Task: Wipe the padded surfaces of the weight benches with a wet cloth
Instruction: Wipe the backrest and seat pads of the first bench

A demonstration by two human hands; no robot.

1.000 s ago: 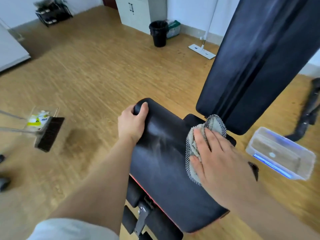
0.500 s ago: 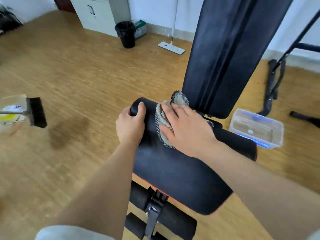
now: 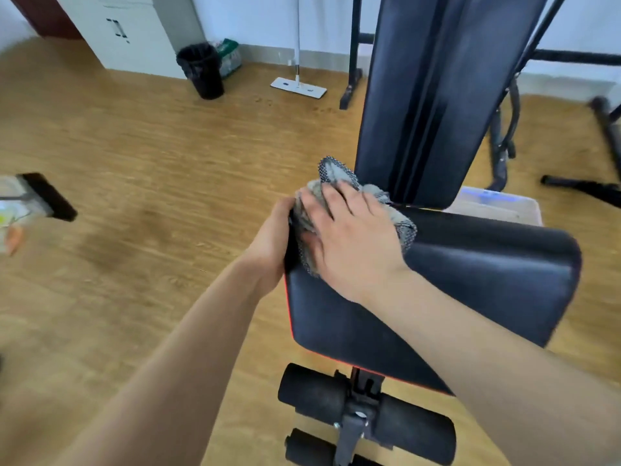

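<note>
Three foam rollers [image 3: 312, 391] sit nearest, below one seat pad [image 3: 470, 297]. Its long axis runs away from the camera toward one backrest [image 3: 420, 95], which stands almost upright. Both hands meet at the seat's far left corner. The left hand [image 3: 270, 240] curls round the pad's edge, and the right hand [image 3: 353, 237] lies flat with fingers spread, pressing the single crumpled cloth [image 3: 336, 174] onto the padding, one corner poking up toward the backrest. Beyond are one plastic box [image 3: 504, 210], one mop [image 3: 298, 87] and one bin [image 3: 201, 72].
</note>
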